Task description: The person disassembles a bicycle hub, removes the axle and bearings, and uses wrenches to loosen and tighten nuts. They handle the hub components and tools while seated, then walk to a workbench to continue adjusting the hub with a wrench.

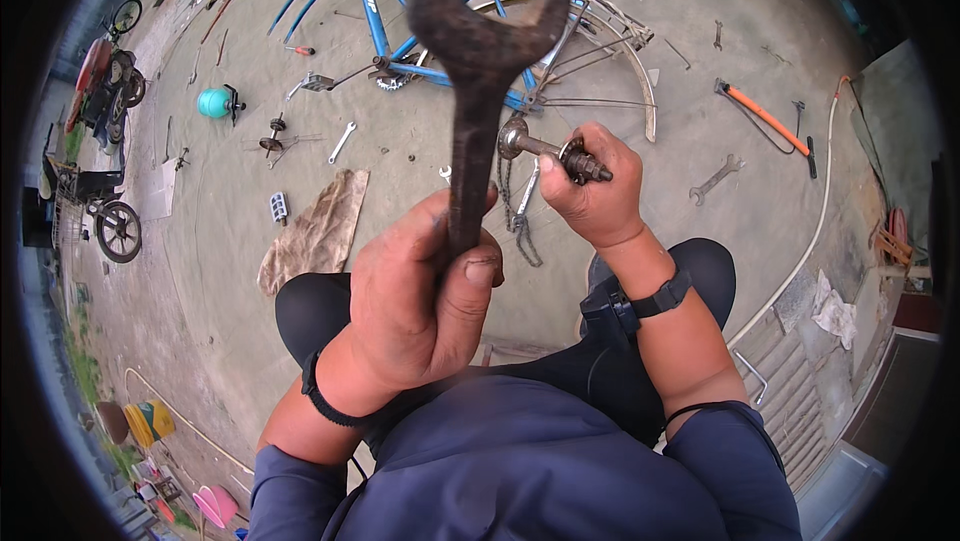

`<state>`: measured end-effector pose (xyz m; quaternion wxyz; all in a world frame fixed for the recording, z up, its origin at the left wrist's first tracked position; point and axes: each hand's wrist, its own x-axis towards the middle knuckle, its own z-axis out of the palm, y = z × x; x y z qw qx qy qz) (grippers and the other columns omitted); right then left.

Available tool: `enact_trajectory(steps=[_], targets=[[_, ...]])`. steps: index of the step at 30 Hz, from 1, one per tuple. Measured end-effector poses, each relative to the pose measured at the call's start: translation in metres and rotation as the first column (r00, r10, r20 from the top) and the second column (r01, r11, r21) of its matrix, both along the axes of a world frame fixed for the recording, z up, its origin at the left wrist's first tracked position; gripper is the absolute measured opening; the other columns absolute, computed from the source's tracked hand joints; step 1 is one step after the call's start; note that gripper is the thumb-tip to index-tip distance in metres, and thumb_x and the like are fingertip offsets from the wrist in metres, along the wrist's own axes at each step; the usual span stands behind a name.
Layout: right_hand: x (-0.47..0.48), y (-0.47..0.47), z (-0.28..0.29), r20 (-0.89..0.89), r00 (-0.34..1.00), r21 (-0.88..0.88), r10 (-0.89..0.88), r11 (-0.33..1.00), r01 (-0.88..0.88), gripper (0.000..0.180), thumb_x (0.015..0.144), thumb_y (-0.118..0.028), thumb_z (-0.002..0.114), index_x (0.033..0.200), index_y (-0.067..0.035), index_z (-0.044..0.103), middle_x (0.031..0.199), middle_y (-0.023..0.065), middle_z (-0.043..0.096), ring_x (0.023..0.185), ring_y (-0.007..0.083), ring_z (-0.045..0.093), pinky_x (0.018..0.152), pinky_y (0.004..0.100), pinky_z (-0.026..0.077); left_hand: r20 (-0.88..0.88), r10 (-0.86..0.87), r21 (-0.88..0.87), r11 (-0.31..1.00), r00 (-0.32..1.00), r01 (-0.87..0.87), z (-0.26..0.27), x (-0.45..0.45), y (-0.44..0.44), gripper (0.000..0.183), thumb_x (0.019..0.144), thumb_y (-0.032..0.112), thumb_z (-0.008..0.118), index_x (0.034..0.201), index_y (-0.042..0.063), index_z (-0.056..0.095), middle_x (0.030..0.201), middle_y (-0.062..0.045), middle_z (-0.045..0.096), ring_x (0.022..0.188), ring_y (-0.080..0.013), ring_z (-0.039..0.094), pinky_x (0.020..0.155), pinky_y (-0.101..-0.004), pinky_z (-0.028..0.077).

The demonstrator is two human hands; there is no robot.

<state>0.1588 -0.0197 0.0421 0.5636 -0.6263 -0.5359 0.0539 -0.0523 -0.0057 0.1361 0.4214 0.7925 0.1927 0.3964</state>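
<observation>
My left hand (pixel 427 293) grips the handle of a dark, worn open-end wrench (pixel 480 76), held upright with its jaw close to the camera. Nothing sits in the jaw. In my right hand (pixel 600 203) is a greasy bicycle wheel hub (pixel 536 143) with its axle, its nutted end pointing right and a round flange at the left end. The wrench and the hub are apart. On the concrete beyond my hands lies a blue bicycle frame (pixel 367 8) with its fork, saddle and rear fender. A bicycle chain (pixel 529 245) hangs down to the floor below the hub.
Around me lie a shiny wrench (pixel 343 142), a pedal (pixel 278 207), a brown rag (pixel 319 230), another hub (pixel 274 134), a screwdriver (pixel 304 51) and a double-ended wrench (pixel 716 179). An orange hand pump (pixel 765 117) and a hose (pixel 814 241) are at right; motorcycles (pixel 112 91) stand at left.
</observation>
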Motion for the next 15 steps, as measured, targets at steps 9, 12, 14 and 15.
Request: enact_trajectory(steps=[9, 12, 14, 15], targets=[[0.001, 0.002, -0.002, 0.07, 0.997, -0.029, -0.022, 0.999, 0.024, 0.038, 0.07, -0.028, 0.077, 0.07, -0.006, 0.048, 0.059, 0.0083, 0.046, 0.051, 0.0238, 0.045, 0.049, 0.0338, 0.041, -0.282, 0.073, 0.153, 0.988, 0.957, -0.03, -0.008, 0.001, -0.002, 0.033, 0.09, 0.005, 0.063, 0.12, -0.003, 0.054, 0.072, -0.01, 0.063, 0.054, -0.0258, 0.062, 0.052, -0.0338, 0.049], [-0.002, 0.0, -0.002, 0.071, 0.997, -0.026, -0.024, 0.999, 0.026, 0.039, 0.069, -0.029, 0.079, 0.068, -0.007, 0.046, 0.058, 0.0092, 0.048, 0.049, 0.0275, 0.047, 0.048, 0.0357, 0.042, -0.026, 0.167, -0.019, 0.986, 0.986, -0.168, -0.017, -0.007, -0.009, 0.033, 0.094, 0.007, 0.061, 0.123, -0.005, 0.051, 0.069, -0.007, 0.059, 0.053, -0.0211, 0.059, 0.052, -0.0304, 0.047], [-0.002, 0.002, 0.0, 0.052, 0.998, -0.029, -0.024, 0.999, 0.026, 0.04, 0.069, -0.03, 0.079, 0.068, -0.007, 0.046, 0.059, 0.0091, 0.048, 0.049, 0.0271, 0.047, 0.048, 0.0356, 0.043, -0.365, 0.149, 0.28, 0.959, 0.919, -0.045, -0.029, -0.005, -0.007, 0.036, 0.09, 0.005, 0.063, 0.122, -0.005, 0.051, 0.068, -0.01, 0.061, 0.054, -0.026, 0.061, 0.052, -0.0335, 0.048], [-0.002, 0.002, -0.002, 0.022, 0.999, -0.03, -0.025, 0.999, 0.026, 0.04, 0.069, -0.03, 0.079, 0.068, -0.007, 0.046, 0.059, 0.009, 0.048, 0.049, 0.027, 0.047, 0.048, 0.0354, 0.043, -0.598, 0.033, 0.169, 0.982, 0.801, 0.086, -0.03, -0.005, -0.006, 0.037, 0.088, 0.003, 0.064, 0.122, -0.005, 0.052, 0.068, -0.011, 0.062, 0.056, -0.0289, 0.062, 0.052, -0.0357, 0.049]])
